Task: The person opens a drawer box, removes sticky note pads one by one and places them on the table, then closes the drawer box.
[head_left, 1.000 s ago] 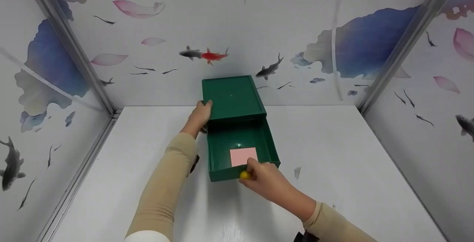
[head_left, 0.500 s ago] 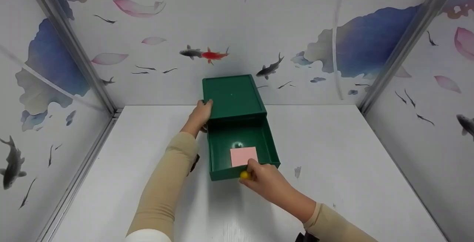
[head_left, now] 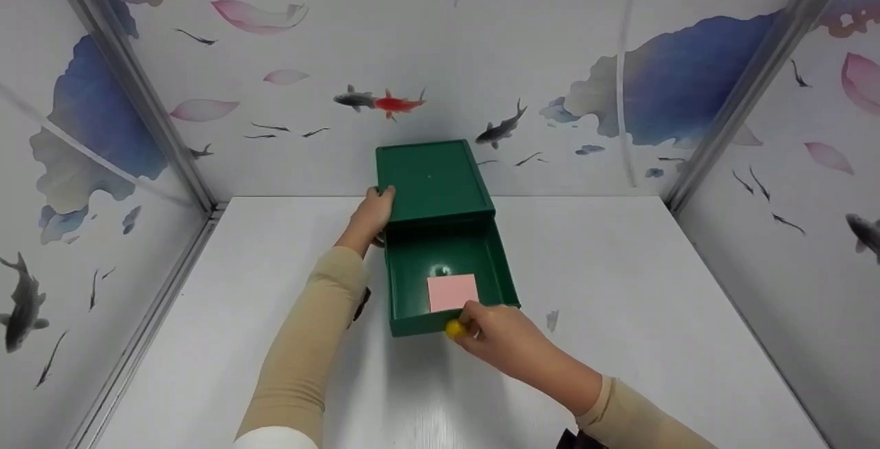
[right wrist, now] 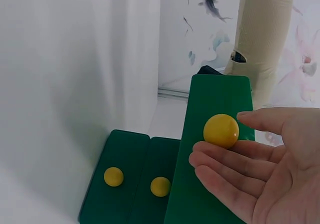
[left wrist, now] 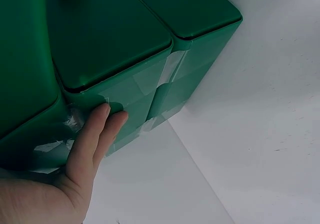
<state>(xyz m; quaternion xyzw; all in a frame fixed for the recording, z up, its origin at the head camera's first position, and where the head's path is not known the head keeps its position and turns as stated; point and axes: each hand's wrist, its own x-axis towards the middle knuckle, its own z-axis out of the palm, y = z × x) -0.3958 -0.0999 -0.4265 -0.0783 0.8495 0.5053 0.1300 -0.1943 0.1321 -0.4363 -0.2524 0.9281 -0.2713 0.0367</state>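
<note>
A green drawer cabinet (head_left: 433, 177) stands at the back of the table. Its top drawer (head_left: 509, 277) is pulled out, with a pink square pad of paper (head_left: 450, 292) lying near the front. My left hand (head_left: 371, 214) rests against the cabinet's left side; in the left wrist view its visible fingers (left wrist: 90, 136) lie straight on the taped green wall. At the drawer front, my right hand (head_left: 505, 335) is around the round yellow knob (right wrist: 221, 131). In the right wrist view its thumb and fingers are spread loosely about that knob, not closed tightly on it.
Below the pulled-out drawer, the right wrist view shows two closed drawers with yellow knobs (right wrist: 113, 176). Clear tape (left wrist: 172, 66) runs along the cabinet side. The white table (head_left: 619, 298) is enclosed by patterned wall panels (head_left: 440, 36) close behind the cabinet.
My right hand has shifted slightly right and towards me at the knob, its fingers looser. The left hand, the drawer and the pink pad look the same.
</note>
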